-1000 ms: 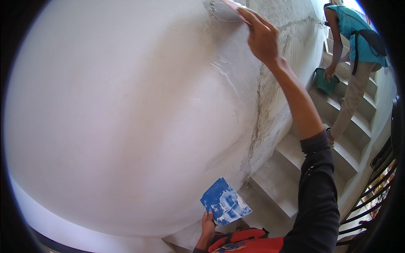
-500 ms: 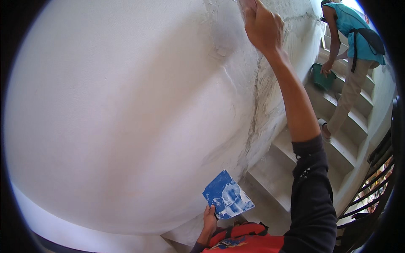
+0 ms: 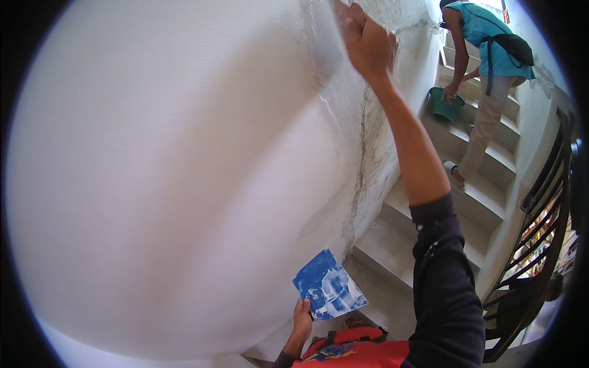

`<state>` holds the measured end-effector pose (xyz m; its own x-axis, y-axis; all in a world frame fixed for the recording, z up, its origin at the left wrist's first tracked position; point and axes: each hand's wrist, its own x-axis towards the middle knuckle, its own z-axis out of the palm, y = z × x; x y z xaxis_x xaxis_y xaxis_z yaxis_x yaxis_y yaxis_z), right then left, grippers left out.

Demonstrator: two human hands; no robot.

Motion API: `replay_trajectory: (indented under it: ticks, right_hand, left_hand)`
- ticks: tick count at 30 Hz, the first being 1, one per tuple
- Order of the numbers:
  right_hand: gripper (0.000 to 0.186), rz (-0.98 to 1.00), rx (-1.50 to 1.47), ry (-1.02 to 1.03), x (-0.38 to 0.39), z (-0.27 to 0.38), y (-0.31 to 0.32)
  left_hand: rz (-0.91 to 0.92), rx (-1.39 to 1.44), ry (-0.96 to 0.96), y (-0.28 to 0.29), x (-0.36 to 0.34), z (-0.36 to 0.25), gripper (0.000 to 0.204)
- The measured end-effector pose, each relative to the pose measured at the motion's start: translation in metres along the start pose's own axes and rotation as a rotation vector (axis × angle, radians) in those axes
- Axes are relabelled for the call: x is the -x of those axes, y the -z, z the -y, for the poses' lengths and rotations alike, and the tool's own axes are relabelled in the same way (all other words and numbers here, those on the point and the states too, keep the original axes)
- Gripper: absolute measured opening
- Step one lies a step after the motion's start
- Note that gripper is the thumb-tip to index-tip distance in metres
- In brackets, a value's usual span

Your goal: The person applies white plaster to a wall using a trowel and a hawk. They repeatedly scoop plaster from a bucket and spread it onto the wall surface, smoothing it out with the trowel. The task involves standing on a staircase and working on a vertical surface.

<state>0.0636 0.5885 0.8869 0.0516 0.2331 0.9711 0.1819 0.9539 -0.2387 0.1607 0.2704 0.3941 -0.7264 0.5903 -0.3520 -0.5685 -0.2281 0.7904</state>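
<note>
High on the white wall (image 3: 202,153), my right hand (image 3: 371,49) is closed round a flat finishing trowel (image 3: 339,13). Only part of the trowel shows at the top edge, blurred against a grey, smeared patch (image 3: 322,43). My left hand (image 3: 302,316) grips a blue putty board (image 3: 330,283) low down, in front of my red shirt. White filler is smeared over the board's face, mostly on its right half. Fingers of the left hand are partly hidden behind the board, with the thumb on its near corner.
A rough crack (image 3: 363,132) runs down the wall right of the patch. Concrete stairs (image 3: 392,245) climb along it. Farther up, a person in a turquoise top (image 3: 485,30) bends over a green bucket (image 3: 446,105). A dark railing (image 3: 540,227) curves along the right.
The view has turned slightly right, so the stairs, person and railing sit farther left. My right hand with the trowel is a little lower on the wall. The putty board has hardly moved.
</note>
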Motion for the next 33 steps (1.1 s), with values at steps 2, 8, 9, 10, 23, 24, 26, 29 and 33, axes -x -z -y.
replay_trajectory:
  ticks: [2,8,9,10,23,24,26,29,33]
  right_hand:
    - [0.041,-0.008,0.115,-0.048,-0.015,-0.031,-0.013]
    - [0.037,0.249,-0.029,-0.098,-0.010,0.030,0.020]
    - [0.036,0.270,-0.085,-0.096,0.001,0.039,0.027]
    - [0.036,0.291,-0.144,-0.096,0.007,0.043,0.029]
    - [0.030,0.132,0.108,0.000,-0.024,0.046,-0.021]
    - [0.035,0.066,0.127,0.084,-0.010,0.066,-0.015]
    - [0.038,0.052,-0.041,0.139,0.009,0.086,0.008]
    - [0.042,0.186,-0.168,0.054,0.007,0.090,0.017]
    - [0.028,-0.025,0.205,-0.020,-0.086,0.010,0.012]
  left_hand:
    - [-0.017,-0.006,0.000,0.002,-0.005,0.008,0.031]
    - [-0.112,0.022,0.035,-0.003,0.008,-0.007,0.031]
    - [-0.089,0.014,0.049,-0.004,0.011,-0.013,0.031]
    - [-0.069,0.007,0.061,-0.004,0.013,-0.017,0.031]
    - [-0.026,0.022,-0.025,-0.002,0.003,-0.003,0.033]
    - [-0.014,0.029,-0.017,-0.005,0.003,-0.006,0.033]
    - [0.014,0.030,0.027,-0.005,0.006,-0.010,0.034]
    - [0.028,0.009,0.069,0.012,0.002,-0.013,0.033]
    - [0.101,0.000,0.050,-0.008,-0.002,-0.011,0.033]
